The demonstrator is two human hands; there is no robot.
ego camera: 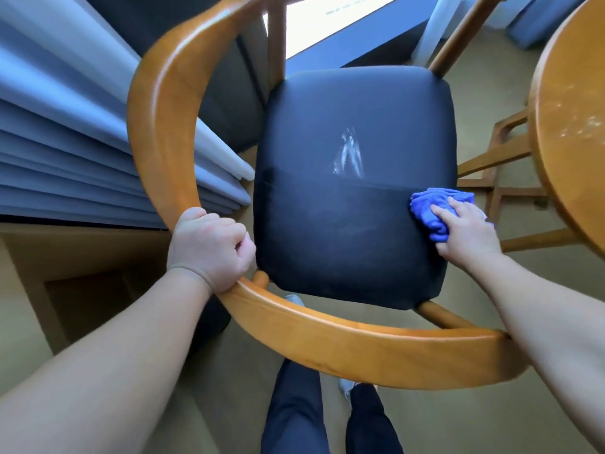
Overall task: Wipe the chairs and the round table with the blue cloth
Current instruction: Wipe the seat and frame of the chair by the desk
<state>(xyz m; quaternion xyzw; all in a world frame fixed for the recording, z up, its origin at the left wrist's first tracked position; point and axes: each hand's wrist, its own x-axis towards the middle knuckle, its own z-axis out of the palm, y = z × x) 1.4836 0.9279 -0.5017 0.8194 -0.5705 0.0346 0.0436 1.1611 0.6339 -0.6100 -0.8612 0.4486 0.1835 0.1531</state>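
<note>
A wooden chair with a curved backrest rail [327,335] and a dark padded seat [347,224] fills the middle of the head view. White smears [350,155] mark the seat's centre. My left hand [209,247] grips the backrest rail at its lower left bend. My right hand [465,231] presses the bunched blue cloth [429,208] onto the seat's right edge, fingers lying flat over it. The round wooden table [569,126] shows at the right edge, with pale specks on its top.
Grey pleated curtains [65,126] hang at the left, close to the chair. A wooden frame [501,178] stands under the table on the beige floor. My own legs [301,414] in dark trousers stand behind the chair's backrest. A bright window strip [337,18] lies beyond the chair.
</note>
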